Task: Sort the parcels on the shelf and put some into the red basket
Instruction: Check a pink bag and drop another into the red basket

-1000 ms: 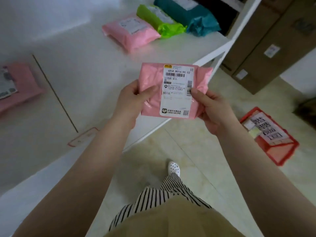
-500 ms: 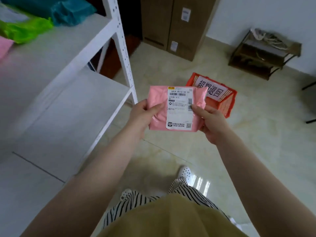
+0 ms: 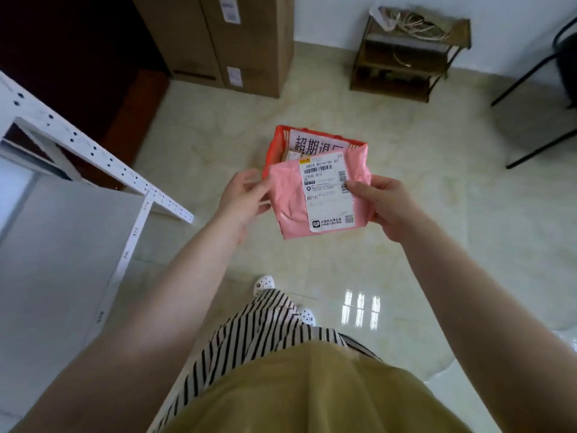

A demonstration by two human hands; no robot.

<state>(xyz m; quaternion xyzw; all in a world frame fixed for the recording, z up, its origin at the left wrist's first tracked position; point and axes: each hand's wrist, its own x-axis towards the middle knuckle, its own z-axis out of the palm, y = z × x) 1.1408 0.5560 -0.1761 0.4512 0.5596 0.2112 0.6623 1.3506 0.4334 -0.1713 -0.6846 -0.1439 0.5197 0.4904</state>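
A pink parcel (image 3: 288,195) with a white shipping label hangs in front of me, over the near side of the red basket (image 3: 271,151). My right hand (image 3: 385,204) grips its right edge, thumb on the label. My left hand (image 3: 243,196) is at the parcel's left edge with the thumb lifted off and the fingers apart, only the fingertips touching it. The basket stands on the floor, bears a white sign with dark characters, and holds at least one parcel, mostly hidden by the pink one.
The white shelf (image 3: 62,232) and its perforated frame (image 3: 93,148) are at my left. Brown cardboard boxes (image 3: 246,42) stand beyond the basket, a small wooden rack (image 3: 406,57) to their right, and a black chair (image 3: 546,76) at the far right. Glossy tiled floor lies around the basket.
I have turned right, away from the shelf, and carried the pink parcel over the red basket. My left thumb has come off the parcel; the right hand keeps its grip.
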